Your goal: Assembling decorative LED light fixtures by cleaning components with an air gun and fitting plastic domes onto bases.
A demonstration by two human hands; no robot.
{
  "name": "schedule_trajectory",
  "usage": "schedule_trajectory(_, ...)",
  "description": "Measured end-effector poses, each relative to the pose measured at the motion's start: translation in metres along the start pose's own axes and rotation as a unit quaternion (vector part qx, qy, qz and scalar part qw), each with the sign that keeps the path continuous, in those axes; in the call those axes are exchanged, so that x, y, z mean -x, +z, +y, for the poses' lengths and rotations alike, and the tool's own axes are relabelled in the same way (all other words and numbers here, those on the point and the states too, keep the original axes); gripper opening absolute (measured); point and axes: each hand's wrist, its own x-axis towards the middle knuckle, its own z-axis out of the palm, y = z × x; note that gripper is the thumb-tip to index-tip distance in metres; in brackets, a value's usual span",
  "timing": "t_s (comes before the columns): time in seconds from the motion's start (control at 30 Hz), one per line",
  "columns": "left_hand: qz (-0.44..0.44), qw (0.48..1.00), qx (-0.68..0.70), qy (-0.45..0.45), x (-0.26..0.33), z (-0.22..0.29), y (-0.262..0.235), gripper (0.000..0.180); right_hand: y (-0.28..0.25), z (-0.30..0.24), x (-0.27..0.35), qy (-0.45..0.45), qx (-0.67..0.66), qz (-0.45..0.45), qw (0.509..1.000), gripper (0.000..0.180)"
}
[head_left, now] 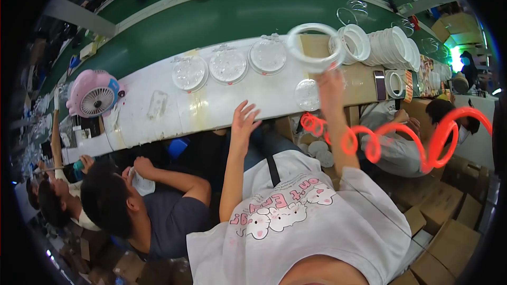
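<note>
My right hand [331, 87] grips the near edge of a white ring [293, 53] and holds it above the work table, over a brown cardboard area. My left hand [245, 121] hovers by the table's front edge, fingers spread and nothing in them. Beyond it, three round white discs stand in a row on the white table top [153, 82]: a left disc [189, 74], a middle disc [228, 68] and a right disc [268, 56]. Clear, crumpled-looking pieces lie on them. Close to my right wrist is a flat, pale round piece [307, 95].
Stacked white rings [391, 47] stand at the right, near a phone [379, 84] and a smaller ring [394, 83]. A red coiled hose [372, 145] hangs right of my forearm. A pink fan [95, 95] sits at the left. Co-workers sit on both sides; cardboard boxes [449, 248] lie behind.
</note>
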Motion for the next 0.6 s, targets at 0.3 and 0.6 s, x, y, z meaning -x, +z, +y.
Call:
schedule_trajectory(0.3,0.14,0.978,0.156,0.002,-0.008,-0.033,-0.043,0.031,-0.008,0.114,0.095,0.208,0.189,-0.216,0.935,0.031)
schedule_trajectory(0.6,0.181,0.978,-0.101,0.01,-0.025,-0.072,-0.129,0.045,-0.087,0.036,-0.003,-0.306,0.698,-0.069,0.644,0.045)
